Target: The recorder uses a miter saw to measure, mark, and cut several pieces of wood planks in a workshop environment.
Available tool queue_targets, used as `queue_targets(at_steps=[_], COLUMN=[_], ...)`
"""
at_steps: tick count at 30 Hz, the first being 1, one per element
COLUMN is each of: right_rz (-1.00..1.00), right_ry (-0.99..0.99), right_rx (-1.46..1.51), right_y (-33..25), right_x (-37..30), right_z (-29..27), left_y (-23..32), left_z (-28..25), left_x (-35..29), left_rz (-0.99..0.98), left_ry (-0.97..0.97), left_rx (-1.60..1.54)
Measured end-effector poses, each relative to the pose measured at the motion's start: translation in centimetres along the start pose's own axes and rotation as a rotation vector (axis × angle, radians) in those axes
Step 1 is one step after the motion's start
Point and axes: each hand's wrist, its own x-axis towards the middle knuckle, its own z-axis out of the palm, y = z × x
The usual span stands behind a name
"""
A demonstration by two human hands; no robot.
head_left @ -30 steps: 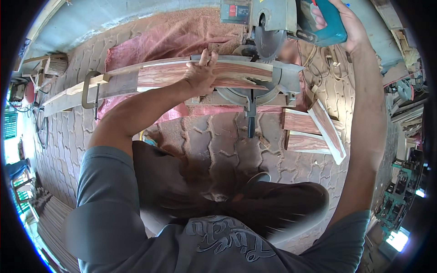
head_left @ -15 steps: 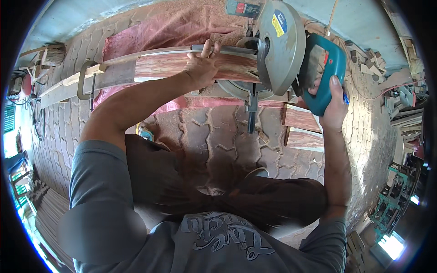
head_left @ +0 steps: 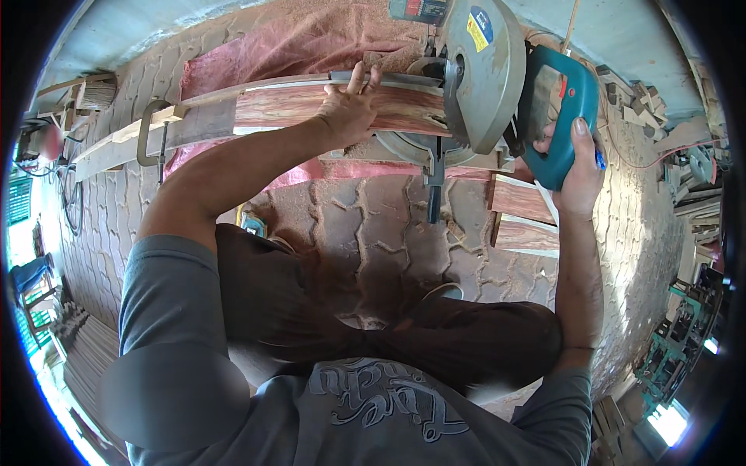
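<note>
A mitre saw [head_left: 483, 85] with a grey blade guard and a teal handle stands low in front of me. My right hand [head_left: 581, 175] is wrapped round the saw's handle [head_left: 571, 116], fingers through its loop near the red trigger. A reddish, streaked wooden board [head_left: 280, 107] lies along the saw's fence, its right end beside the guard. My left hand [head_left: 351, 109] holds this board against the fence [head_left: 412, 79], fingertips apart and hooked over the fence's top. Where blade and board meet is hidden by the guard.
A C-clamp [head_left: 146, 136] grips a long wooden strip at the left. Two reddish wood pieces [head_left: 524, 233] lie on the paved floor near my right forearm. Sawdust covers a pink sheet [head_left: 256, 58] behind the saw. Offcuts [head_left: 633, 101] are heaped at the far right.
The saw's handle and my right hand have shifted slightly up and right in the picture. The whole view has also moved a little. My left hand keeps its place on the board.
</note>
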Motion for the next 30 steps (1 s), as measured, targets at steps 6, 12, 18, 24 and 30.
queue_targets(at_steps=[6, 12, 18, 24, 30], right_rz=[-0.014, -0.052, -0.036, -0.034, -0.028], right_ry=[0.03, 0.031, 0.045, 0.043, 0.021], right_rx=[-0.006, 0.003, 0.006, 0.01, -0.06], right_y=[0.2, 0.2, 0.2, 0.0, -0.2], right_x=[-0.3, -0.4, -0.4, -0.5, -0.7], right_z=[0.3, 0.4, 0.4, 0.6, 0.5], left_y=[0.1, 0.2, 0.3, 0.2, 0.3], left_z=[-0.7, -1.6, -1.1, -1.4, -1.4], left_x=[0.1, 0.2, 0.0, 0.2, 0.3], left_rz=[-0.005, -0.014, -0.019, -0.023, -0.018], left_ry=[-0.049, -0.148, -0.123, -0.157, -0.173], left_rx=[-0.019, -0.037, 0.002, -0.006, -0.008])
